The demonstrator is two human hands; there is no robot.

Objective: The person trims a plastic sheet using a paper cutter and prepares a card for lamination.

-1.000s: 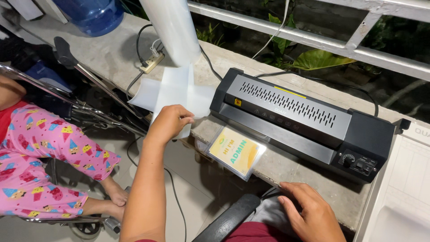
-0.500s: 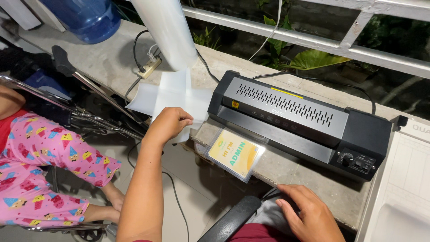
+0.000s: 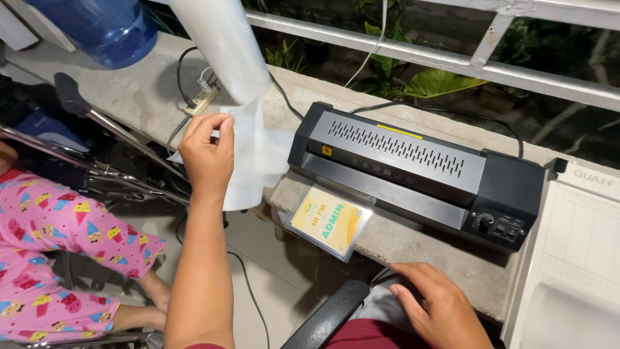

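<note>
Hands first, since they're closest to the camera. Right hand (image 3: 439,304) is resting down at the bottom edge with fingers loosely spread and relaxed, gripping nothing, just lying on some grey cloth next to a black padded armrest (image 3: 326,317). Left hand (image 3: 208,155) is reaching forward and pinching the edge of a thin clear plastic sheet (image 3: 258,152), thumb on one side, fingers curled over the other. That sheet is looking glossy and a bit milky, floppy, and it's coming off a big roll of the same film (image 3: 223,45) standing up on the ledge.

Sitting just right of the sheet, a laminated card (image 3: 326,221) is poking out of the front slot of the laminator, half hanging over the ledge edge. It's yellow with a green patch, sealed in a shiny clear pouch with rounded corners, lying flat and a bit angled.

Laminator (image 3: 416,168) itself is a long low box, matte black plastic ends, brushed grey metal top with a row of slanted vent slots, small knob on the right. It's sitting on a rough grey concrete ledge (image 3: 135,90).

Off to the left, someone in pink patterned pyjamas (image 3: 58,226) is sitting by a metal-framed chair. Further back, a blue water jug (image 3: 103,29), a power strip (image 3: 201,100), white railing (image 3: 452,58) and green leaves (image 3: 436,81).
</note>
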